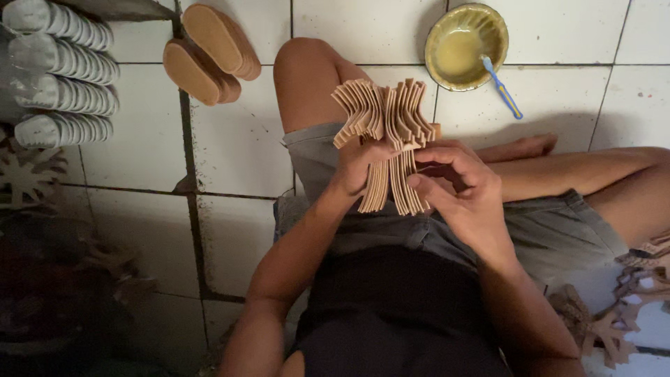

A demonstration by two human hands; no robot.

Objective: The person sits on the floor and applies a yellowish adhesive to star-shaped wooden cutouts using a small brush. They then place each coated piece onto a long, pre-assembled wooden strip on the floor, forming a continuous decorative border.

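The left hand (363, 167) and right hand (457, 185) together clasp a fanned stack of thin tan cut-out shoe pieces (387, 139), held over the lap of a person seated on the white tiled floor (230, 139). Just beyond the knee stands a yellow bowl of pale glue (466, 45) with a blue toothbrush (501, 85) leaning on its rim — 2 tan soles (209, 52) lie off to the left, beside rows of stacked grey-white soles (63, 73).

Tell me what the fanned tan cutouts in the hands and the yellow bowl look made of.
Tan cutouts: seemingly thin leather or stiff board, matte, judging by their flat uniform sheets with clean-cut curved edges; which one is unclear. Yellow bowl: probably plastic, with a smooth, slightly glossy rim and an even, dulled colour.
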